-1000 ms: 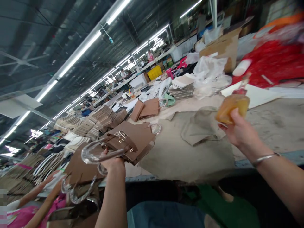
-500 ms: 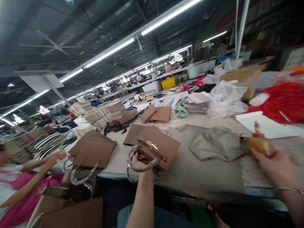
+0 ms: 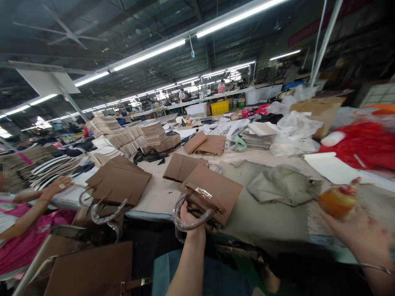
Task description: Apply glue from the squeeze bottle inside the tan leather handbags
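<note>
My left hand (image 3: 191, 216) is closed inside the opening of a brown handbag (image 3: 226, 191), between its plastic-wrapped handles. The bag lies tilted at the table's front edge, with gold-coloured metal fittings facing up. My right hand (image 3: 364, 234), slightly blurred, is wrapped round a squat bottle (image 3: 337, 202) of amber liquid with a red nozzle. The bottle leans to the right above the table's right part. Between the hands lies a crumpled olive-grey cloth (image 3: 280, 185). Just behind the held bag sits another brown bag (image 3: 182, 166).
More brown bags (image 3: 119, 181) lie to the left, and one (image 3: 89, 267) is low in front. A co-worker's arm (image 3: 37, 205) reaches in at the left. Stacked panels (image 3: 154, 133) stand behind. White plastic bags (image 3: 296, 131) and red plastic (image 3: 364, 139) lie at the right.
The bottle in my right hand has tipped from nearly upright toward the right. The held handbag has shifted slightly right and down in view. The co-worker's hands have moved left.
</note>
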`<state>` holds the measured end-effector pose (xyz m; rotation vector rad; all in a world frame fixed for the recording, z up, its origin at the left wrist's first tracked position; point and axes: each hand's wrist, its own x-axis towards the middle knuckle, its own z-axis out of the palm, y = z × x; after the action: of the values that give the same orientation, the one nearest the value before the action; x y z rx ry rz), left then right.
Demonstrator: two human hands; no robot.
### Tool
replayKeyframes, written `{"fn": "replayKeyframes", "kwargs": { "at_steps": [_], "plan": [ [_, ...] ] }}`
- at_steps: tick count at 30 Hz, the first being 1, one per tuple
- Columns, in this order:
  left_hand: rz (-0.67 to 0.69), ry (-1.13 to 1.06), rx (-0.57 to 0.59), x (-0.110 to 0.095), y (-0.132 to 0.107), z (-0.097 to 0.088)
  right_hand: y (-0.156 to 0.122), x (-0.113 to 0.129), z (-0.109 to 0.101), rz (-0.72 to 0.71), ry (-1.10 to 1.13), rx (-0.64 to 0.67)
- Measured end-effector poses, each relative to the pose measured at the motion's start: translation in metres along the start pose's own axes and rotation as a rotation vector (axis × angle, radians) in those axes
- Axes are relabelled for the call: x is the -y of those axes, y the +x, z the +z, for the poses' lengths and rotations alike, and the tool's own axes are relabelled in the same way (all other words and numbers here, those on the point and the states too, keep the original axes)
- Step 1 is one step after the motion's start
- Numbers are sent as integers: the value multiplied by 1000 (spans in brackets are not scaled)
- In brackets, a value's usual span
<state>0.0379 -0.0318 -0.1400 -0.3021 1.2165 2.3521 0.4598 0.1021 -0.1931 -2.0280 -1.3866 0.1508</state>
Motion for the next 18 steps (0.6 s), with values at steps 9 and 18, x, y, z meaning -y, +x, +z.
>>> {"fn": "replayKeyframes", "kwargs": {
  "at_steps": [9, 18],
  "plan": [
    [-92, -25, 109, 7, -15, -4, -260, 138, -25, 118, 885, 1267],
    [-87, 38, 257, 5, -34, -45, -294, 210, 17, 284, 1221, 1288]
  ]
}}
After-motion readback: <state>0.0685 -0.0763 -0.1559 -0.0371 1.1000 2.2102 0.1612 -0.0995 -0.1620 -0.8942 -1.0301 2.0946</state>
